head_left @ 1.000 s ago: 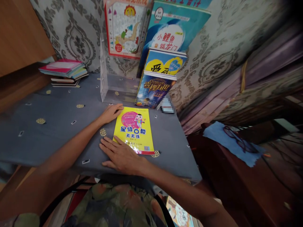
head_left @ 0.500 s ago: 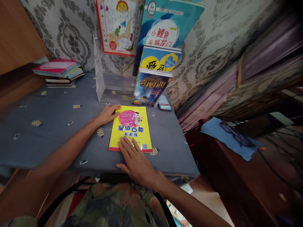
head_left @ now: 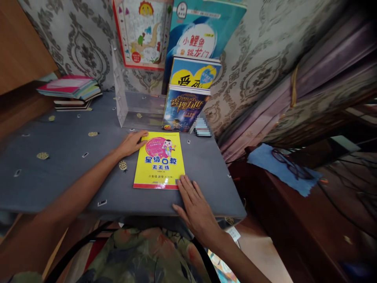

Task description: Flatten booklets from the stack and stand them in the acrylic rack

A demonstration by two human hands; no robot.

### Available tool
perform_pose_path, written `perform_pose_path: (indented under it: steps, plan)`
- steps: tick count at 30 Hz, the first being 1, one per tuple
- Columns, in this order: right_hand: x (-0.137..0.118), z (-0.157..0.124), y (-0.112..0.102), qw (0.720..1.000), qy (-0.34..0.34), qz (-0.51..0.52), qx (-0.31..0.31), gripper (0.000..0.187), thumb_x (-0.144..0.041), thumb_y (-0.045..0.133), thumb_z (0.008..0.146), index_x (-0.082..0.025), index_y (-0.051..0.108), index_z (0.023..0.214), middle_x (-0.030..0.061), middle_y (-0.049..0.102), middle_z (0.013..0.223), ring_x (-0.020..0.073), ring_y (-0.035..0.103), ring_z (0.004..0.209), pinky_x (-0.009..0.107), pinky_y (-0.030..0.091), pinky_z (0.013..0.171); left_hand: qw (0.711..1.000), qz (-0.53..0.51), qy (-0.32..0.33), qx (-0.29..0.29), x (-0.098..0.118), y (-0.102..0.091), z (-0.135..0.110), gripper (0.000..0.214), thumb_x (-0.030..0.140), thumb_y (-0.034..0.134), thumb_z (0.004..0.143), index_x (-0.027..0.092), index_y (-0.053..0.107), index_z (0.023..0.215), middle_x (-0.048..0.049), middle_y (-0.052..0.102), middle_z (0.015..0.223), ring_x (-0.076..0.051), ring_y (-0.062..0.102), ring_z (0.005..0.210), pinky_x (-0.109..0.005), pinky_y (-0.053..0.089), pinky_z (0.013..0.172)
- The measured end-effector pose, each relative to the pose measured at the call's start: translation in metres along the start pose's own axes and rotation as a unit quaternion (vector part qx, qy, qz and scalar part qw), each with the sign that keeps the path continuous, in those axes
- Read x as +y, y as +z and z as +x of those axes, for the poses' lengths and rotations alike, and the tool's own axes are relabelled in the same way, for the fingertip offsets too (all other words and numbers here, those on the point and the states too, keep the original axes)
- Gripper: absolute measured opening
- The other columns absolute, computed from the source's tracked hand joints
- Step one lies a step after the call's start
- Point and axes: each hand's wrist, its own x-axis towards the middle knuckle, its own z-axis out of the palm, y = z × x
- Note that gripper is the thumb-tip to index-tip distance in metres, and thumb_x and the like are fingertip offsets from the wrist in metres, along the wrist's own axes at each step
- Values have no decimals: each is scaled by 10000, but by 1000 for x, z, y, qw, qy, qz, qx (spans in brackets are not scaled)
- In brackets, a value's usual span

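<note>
A thin yellow workbook (head_left: 159,161) lies flat on the grey cloth-covered table (head_left: 64,165). My left hand (head_left: 131,142) rests with fingers stretched out, touching the book's top left corner. My right hand (head_left: 194,206) lies flat and open on the cloth, its fingertips at the book's bottom right corner. Just behind the yellow book a dark blue book (head_left: 183,109) stands upright, with a yellow and blue book (head_left: 194,74) behind it.
A clear acrylic stand (head_left: 129,100) sits at the back against patterned wallpaper, with large picture books (head_left: 200,35) leaning there. A stack of books (head_left: 70,91) lies at the far left. To the right, a dark wooden surface carries a blue cloth (head_left: 282,169) with glasses.
My right hand has slid from the book's lower left edge across to its lower right corner. The left hand has stayed at the top left corner. The book sits straighter.
</note>
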Motion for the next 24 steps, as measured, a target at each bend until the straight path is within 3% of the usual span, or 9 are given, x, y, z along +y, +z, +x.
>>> perform_pose_path:
  steps: [4, 12, 16, 24]
  plan:
    - [0, -4, 2, 1000, 7, -20, 12, 783, -402, 429, 1020, -185, -49, 1601, 171, 330, 1595, 320, 340, 1467, 567, 400, 1151, 1000, 16, 1, -6, 3, -1, 0, 453, 375, 480, 939, 153, 542, 1330, -117, 647, 1337, -261, 587, 1232, -436, 420, 1088]
    - [-4, -2, 0, 998, 7, -48, 29, 693, -397, 398, 1037, -132, 96, 1601, 173, 379, 1575, 297, 360, 1461, 534, 409, 1149, 999, 41, -15, -31, 11, -7, -11, 502, 418, 432, 957, 155, 523, 1375, -113, 597, 1409, -265, 564, 1264, -452, 403, 1112]
    - [-4, -2, 1, 998, 8, -54, 30, 683, -397, 386, 1039, -123, 107, 1598, 179, 390, 1568, 301, 358, 1462, 544, 412, 1144, 998, 43, -5, -45, 23, -12, -37, 513, 437, 412, 967, 166, 514, 1391, -109, 587, 1422, -270, 563, 1270, -461, 425, 1099]
    - [-4, -3, 4, 998, 11, -52, 36, 692, -395, 406, 1032, -110, 126, 1596, 187, 403, 1558, 304, 363, 1459, 539, 405, 1146, 996, 66, 29, -46, 63, -17, -115, 500, 465, 375, 1014, 231, 477, 1444, -73, 586, 1432, -253, 572, 1282, -444, 472, 1086]
